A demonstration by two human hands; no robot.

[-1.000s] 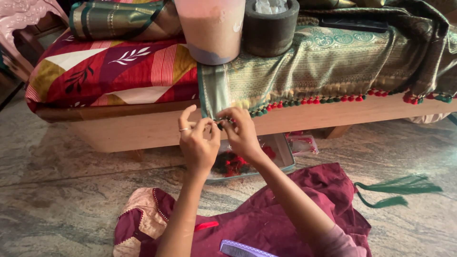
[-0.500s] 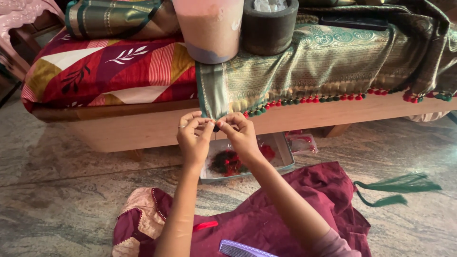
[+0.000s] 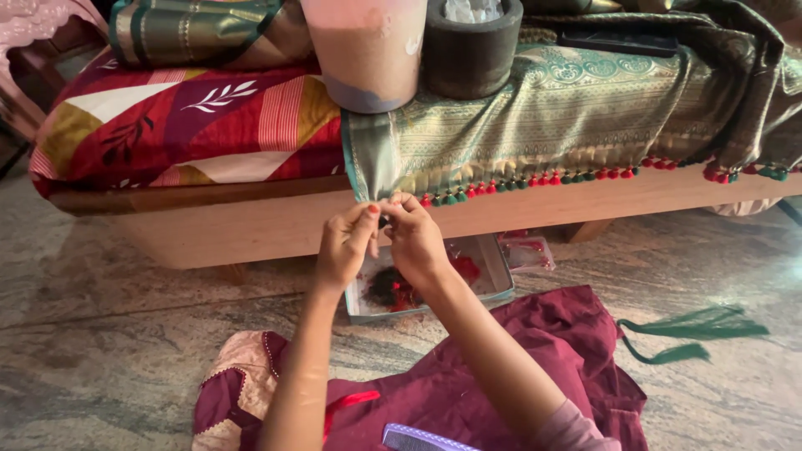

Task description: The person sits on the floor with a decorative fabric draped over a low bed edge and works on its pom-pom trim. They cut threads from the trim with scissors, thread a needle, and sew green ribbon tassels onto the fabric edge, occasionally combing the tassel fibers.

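Pinching together at the lower edge of a green and gold woven cloth point(image 3: 535, 125), the left hand point(image 3: 347, 246) and the right hand point(image 3: 415, 242) meet fingertip to fingertip — each is closed on the cloth's fringe just where the row of small red and green tassels point(image 3: 535, 179) begins, near the cloth's left corner. What exactly lies between the fingertips is too small to tell. The cloth is draped over the front edge of a low wooden bed point(image 3: 251, 225), its tasselled border hanging along that edge toward the right. On the cloth, near the bed's front edge, stand a pale pinkish tub point(image 3: 368, 50) and, touching its right side, a dark round container point(image 3: 472, 50). To the left a red patterned bedsheet point(image 3: 184, 125) covers the bed. Below the hands, on the stone floor point(image 3: 100, 334), a shallow tray point(image 3: 494, 271) holds red and dark thread — partly hidden by the wrists. A bundle of green threads point(image 3: 693, 330) lies on the floor well to the right, beside the maroon garment point(image 3: 518, 376).
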